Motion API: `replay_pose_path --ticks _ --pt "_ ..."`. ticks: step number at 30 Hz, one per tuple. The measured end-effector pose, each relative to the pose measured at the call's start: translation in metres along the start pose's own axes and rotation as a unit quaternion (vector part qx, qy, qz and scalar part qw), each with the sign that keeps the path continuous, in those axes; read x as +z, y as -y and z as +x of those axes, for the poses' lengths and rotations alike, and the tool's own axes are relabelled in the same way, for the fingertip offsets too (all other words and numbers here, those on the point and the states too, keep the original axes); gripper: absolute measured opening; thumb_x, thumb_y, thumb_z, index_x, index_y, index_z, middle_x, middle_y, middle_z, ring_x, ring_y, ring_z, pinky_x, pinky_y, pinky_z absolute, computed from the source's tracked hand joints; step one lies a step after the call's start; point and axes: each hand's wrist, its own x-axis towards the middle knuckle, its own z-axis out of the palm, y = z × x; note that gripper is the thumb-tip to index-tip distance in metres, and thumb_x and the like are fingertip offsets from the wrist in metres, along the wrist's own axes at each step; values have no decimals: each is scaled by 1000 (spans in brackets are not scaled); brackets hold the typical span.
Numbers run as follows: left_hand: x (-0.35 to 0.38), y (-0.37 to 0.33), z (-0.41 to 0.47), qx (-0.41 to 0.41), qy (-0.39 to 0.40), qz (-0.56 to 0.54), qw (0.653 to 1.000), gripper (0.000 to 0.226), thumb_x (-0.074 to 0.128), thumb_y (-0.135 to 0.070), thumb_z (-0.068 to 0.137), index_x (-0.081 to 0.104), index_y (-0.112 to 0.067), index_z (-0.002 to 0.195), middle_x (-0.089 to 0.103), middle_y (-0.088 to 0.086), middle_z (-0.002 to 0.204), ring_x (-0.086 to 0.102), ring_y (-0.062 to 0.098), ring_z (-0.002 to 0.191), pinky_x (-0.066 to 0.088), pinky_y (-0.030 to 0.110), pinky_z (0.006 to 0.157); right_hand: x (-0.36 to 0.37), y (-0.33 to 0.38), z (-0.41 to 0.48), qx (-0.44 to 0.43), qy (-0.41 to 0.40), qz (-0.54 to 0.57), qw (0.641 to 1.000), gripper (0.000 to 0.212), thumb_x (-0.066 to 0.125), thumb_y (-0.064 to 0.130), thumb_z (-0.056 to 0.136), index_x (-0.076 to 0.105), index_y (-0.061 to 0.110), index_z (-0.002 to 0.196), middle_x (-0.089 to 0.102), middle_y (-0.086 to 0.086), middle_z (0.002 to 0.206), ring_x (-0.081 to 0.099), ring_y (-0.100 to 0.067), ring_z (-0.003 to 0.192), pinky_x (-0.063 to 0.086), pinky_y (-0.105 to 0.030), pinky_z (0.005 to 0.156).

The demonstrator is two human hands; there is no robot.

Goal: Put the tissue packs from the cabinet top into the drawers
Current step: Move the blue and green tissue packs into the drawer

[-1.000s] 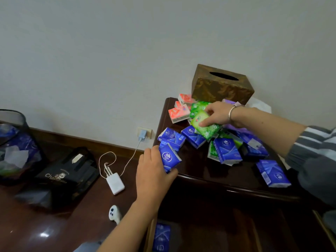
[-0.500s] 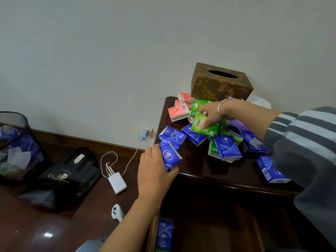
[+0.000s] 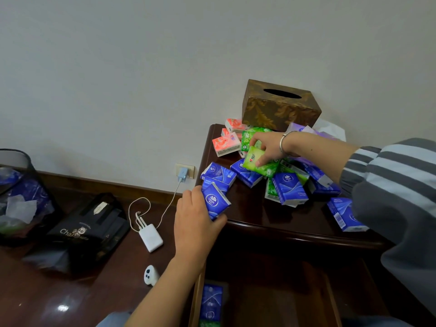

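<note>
Blue pack [image 3: 215,200] sits pinched in your left hand [image 3: 195,223], right above the open drawer [image 3: 259,291]; your right hand [image 3: 267,147] pinches a green pack [image 3: 256,161].

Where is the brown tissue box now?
In the head view, centre-right, the brown tissue box stands at the back of the cabinet top, behind the tissue packs.

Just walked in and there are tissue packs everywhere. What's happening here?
A person is clearing tissue packs off the cabinet top. The left hand grips a blue pack at its near edge; the right hand pinches a green pack on the pile. The drawer below stands open with stowed packs inside.
</note>
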Motion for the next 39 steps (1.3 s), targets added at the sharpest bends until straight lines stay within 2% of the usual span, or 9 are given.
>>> replay_pose_path --ticks 7,12,14,16,19,22,27,35,39 --pt "4 3 2 9 -14 12 1000 73 80 -42 70 44 -14 128 55 5 117 52 12 105 40 22 73 5 -3 -4 -23 -17 15 999 76 76 32 74 36 25 137 46 -6 138 48 -26 121 40 -31 89" --pt "1 0 3 -1 4 17 1000 69 79 -38 70 47 -11 125 56 7 113 54 15 100 39 23 74 3 3 -19 -64 -129 103 984 72 77 28 73 41 20 134 44 -9 135 48 -24 120 39 -28 91" --pt "-6 -5 6 -12 30 9 999 66 78 -36 72 47 -11 125 56 6 114 54 17 100 41 24 76 0 8 -35 -78 -220 275 933 67 77 22 73 43 17 131 47 -8 129 49 -20 114 40 -25 90" --pt "-18 -14 8 -43 46 -44 997 59 78 -33 73 49 -13 121 59 4 113 57 18 98 43 26 75 2 12 -59 -81 -266 489 827 60 76 15 76 45 14 127 53 -6 124 54 -17 108 48 -29 90" --pt "-44 -28 -12 -52 36 -127 990 50 81 -31 70 52 -24 111 65 -9 104 61 7 90 44 19 69 19 4 -113 -102 -194 705 674 44 70 5 79 49 12 118 63 -7 112 68 -15 90 58 -35 77" --pt "-56 -24 -68 -69 108 -160 979 44 82 -32 67 53 -35 99 68 -21 90 63 -6 78 44 6 62 74 -30 -172 -97 -81 751 648 46 70 6 70 57 10 114 68 -7 103 71 -14 79 60 -35 68" --pt "-7 -20 -164 -262 335 -82 901 37 81 -21 68 54 -22 93 66 -3 88 62 6 75 49 16 66 195 -78 -226 121 91 781 606 33 64 8 77 62 7 110 67 -13 101 64 -23 88 51 -41 80" --pt "90 -24 -195 -369 329 -31 869 45 76 -27 73 49 -14 106 63 11 109 60 29 101 50 38 93 264 -120 -218 248 71 836 484 15 64 12 82 62 10 97 66 -11 94 62 -25 84 46 -38 64" --pt "101 -8 -210 -374 314 14 872 52 76 -34 76 49 -15 117 64 8 111 61 25 100 49 36 90 299 -127 -205 256 77 825 497 23 69 11 78 64 11 100 69 -11 94 65 -24 87 49 -37 67"
